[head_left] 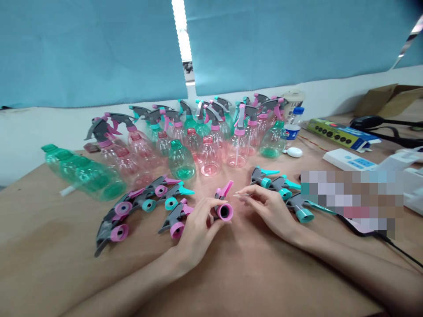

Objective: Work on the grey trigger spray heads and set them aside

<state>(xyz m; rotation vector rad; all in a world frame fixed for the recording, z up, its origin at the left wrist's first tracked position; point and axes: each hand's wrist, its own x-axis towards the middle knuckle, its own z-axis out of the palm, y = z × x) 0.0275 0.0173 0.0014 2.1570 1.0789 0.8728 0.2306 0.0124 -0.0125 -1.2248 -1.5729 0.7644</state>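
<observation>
My left hand (200, 223) is closed around a grey and pink spray trigger head (225, 212), whose round pink collar faces me with its dark opening showing. My right hand (269, 210) hovers just to the right of it, thumb and fingertips pinched together. A thin, pale sliver shows at those fingertips, too small to name. Left of my left hand lie several loose trigger heads with pink collars (119, 232) or teal collars (148, 205). Beside my right hand rest more grey and teal trigger heads (304, 215).
Behind my hands stand several pink bottles (210, 158) and green bottles (181, 162), some with trigger heads on. Green bottles (82, 174) lie at the left. To the right are a Pepsi bottle (292, 132), a white case (294, 152), a power strip (350, 159) and a long box (343, 134).
</observation>
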